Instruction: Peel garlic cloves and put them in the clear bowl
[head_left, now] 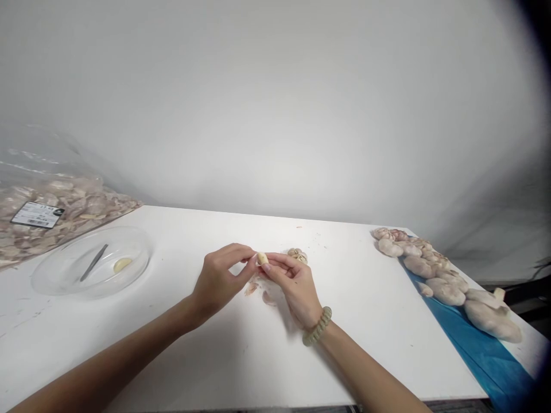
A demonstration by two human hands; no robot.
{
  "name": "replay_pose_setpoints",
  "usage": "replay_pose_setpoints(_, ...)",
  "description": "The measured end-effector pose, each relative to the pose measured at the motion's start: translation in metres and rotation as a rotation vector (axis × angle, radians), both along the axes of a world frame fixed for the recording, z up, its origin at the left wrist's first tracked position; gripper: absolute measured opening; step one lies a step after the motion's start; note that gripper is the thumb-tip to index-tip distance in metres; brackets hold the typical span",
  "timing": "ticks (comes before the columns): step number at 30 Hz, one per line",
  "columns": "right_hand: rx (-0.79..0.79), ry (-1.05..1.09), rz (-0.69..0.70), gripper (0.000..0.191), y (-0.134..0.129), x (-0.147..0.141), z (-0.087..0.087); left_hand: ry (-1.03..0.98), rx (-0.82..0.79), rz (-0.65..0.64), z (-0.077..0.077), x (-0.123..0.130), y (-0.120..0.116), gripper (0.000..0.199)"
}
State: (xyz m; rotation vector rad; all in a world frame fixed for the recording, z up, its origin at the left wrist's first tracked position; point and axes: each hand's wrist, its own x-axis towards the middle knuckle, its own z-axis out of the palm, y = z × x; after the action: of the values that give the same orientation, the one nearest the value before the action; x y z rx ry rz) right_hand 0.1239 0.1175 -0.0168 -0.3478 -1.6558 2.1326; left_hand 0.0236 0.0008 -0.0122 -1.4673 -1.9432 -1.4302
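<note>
A clear bag (86,203) runs off the left edge. At frame centre, the left hand (220,278) and right hand (299,287) meet, angled inward, the right partly hiding a garlic bulb (298,254); both hands' fingertips pinch a partly covered garlic clove (262,258).

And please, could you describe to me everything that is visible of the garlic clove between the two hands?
The garlic clove is small, plump and pale yellow, and its surface looks smooth. A whitish edge on its left side may be loose skin, but it is too small to be sure. The fingertips of the left hand and right hand hold it above the white table, and the right thumb overlaps its lower part. The fingers hide the rest.
</note>
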Motion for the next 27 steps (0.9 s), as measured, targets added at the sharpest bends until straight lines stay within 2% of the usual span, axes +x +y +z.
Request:
replay_pose_setpoints(7,-0.034,-0.011,0.003,0.032,-0.001,0.0,0.001,-0.164,-0.096,-0.012,0.005,0.001,0.0,0.016)
replay_pose_setpoints(13,-0.088,0.001,-0.004,0.029,0.0,-0.001,-0.001,-0.405,-0.175,-0.043,0.009,-0.002,0.0,0.018)
replay_pose_setpoints(19,-0.233,0.049,0.067,0.02,0.002,-0.003,-0.002,-0.589,-0.176,-0.069,0.013,-0.003,-0.001,0.021)
replay_pose_setpoints(23,-0.347,0.052,0.068,0.018,0.003,-0.003,-0.001,-0.542,-0.161,-0.013,0.008,-0.008,-0.001,0.022)
replay_pose_setpoints(27,-0.43,0.032,0.031,0.016,0.004,-0.004,0.0,-0.275,-0.201,0.064,-0.002,-0.013,0.001,0.015)
